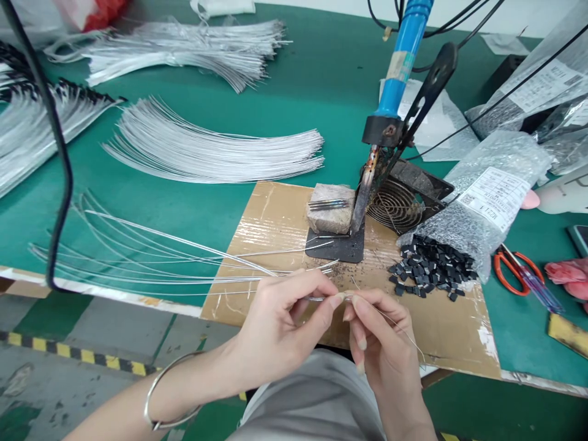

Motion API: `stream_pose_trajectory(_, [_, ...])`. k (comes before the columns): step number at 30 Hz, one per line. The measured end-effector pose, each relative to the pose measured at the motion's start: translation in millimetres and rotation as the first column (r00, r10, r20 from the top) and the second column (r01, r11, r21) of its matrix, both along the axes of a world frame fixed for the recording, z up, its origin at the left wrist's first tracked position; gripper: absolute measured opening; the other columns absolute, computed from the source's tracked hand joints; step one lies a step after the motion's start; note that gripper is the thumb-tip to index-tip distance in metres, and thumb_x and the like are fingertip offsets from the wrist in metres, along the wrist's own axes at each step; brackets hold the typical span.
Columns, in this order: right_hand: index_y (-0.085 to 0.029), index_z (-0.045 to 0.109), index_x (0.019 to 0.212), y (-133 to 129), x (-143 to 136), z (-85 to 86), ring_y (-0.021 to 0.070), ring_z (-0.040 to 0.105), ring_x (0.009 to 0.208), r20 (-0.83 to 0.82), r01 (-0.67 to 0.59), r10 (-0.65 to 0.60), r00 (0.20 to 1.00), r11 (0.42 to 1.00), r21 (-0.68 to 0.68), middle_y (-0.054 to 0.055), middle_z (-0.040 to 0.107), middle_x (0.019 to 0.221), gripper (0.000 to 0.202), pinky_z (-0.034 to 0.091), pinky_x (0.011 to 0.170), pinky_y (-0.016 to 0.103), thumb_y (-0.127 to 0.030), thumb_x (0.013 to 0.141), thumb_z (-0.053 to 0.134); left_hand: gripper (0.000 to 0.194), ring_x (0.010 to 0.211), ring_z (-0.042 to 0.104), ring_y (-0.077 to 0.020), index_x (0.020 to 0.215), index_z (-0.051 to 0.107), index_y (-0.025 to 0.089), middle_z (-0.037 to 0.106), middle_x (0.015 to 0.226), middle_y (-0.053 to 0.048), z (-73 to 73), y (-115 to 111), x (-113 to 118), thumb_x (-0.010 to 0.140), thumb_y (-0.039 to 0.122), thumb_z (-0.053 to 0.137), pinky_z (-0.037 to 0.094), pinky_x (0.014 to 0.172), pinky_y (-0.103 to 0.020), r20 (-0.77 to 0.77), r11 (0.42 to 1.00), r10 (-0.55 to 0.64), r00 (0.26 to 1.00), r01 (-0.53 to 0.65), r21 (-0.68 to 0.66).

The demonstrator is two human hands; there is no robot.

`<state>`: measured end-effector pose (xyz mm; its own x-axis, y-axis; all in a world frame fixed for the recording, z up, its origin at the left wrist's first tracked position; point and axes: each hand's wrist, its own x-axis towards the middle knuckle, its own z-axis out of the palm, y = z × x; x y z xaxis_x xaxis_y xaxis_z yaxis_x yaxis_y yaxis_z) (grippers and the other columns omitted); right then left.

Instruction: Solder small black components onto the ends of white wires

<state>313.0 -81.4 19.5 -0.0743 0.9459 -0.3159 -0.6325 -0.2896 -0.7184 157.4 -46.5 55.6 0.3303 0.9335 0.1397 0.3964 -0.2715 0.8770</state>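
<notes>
My left hand (287, 321) pinches thin white wires, whose lengths (174, 236) trail left over the table edge area. Its fingertips meet those of my right hand (381, 331), which is closed on a thin bare wire (402, 331) that curves down to the right. What lies between the fingertips is too small to tell. Just beyond the hands, a grey block (329, 211) with thin metal pieces on top sits on a black plate (342, 248). A blue soldering iron (395, 73) is held tip down beside the block by a black stand.
Cardboard (257, 226) covers the work area. Small black parts (432, 266) lie right, before a bubble bag (491, 190) and a round fan (397, 202). Orange-handled scissors (519, 275) are farther right. White wire bundles (215, 150) lie left, near a hanging black cable (59, 153).
</notes>
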Motion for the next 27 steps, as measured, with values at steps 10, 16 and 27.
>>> stream_pose_trajectory(10, [-0.023, 0.082, 0.084, -3.9, -5.4, 0.3, 0.0020, 0.048, 0.035, 0.010, 0.075, -0.075, 0.997, 0.997, -0.015, -0.001, 0.071, 0.068, 0.010, 0.046, 0.031, 0.009, -0.033, 0.085, 0.079, 0.015, 0.046, 0.028, -0.0052, 0.082, 0.065, 0.017, 0.045, 0.057, 0.008, -9.2, -7.9, 3.6, 0.095, 0.013, 0.059, 0.023, 0.042, -0.020, 0.080, 0.999, 0.040, 0.996, -0.040, -0.010])
stream_pose_trajectory(16, [-0.023, 0.082, 0.089, -5.4, -5.1, -1.8, 0.0037, 0.054, 0.039, 0.021, 0.066, -0.066, 0.998, 0.998, 0.004, 0.000, 0.072, 0.073, 0.012, 0.046, 0.031, 0.009, -0.033, 0.087, 0.077, 0.018, 0.045, 0.035, -0.0065, 0.080, 0.067, 0.016, 0.058, 0.058, 0.003, -10.0, -9.4, 3.9, 0.096, 0.019, 0.059, 0.025, 0.041, -0.022, 0.094, 0.995, 0.066, 0.993, -0.058, -0.081])
stream_pose_trajectory(27, [-0.023, 0.081, 0.082, -5.7, -5.7, -1.3, 0.0037, 0.053, 0.037, 0.023, 0.078, -0.078, 0.997, 0.997, 0.010, -0.001, 0.072, 0.070, 0.012, 0.046, 0.030, 0.009, -0.034, 0.086, 0.078, 0.017, 0.044, 0.035, -0.0061, 0.080, 0.067, 0.016, 0.057, 0.056, 0.003, -11.2, -10.3, 5.6, 0.096, 0.018, 0.060, 0.025, 0.040, -0.022, 0.095, 0.997, 0.072, 0.993, -0.068, -0.045])
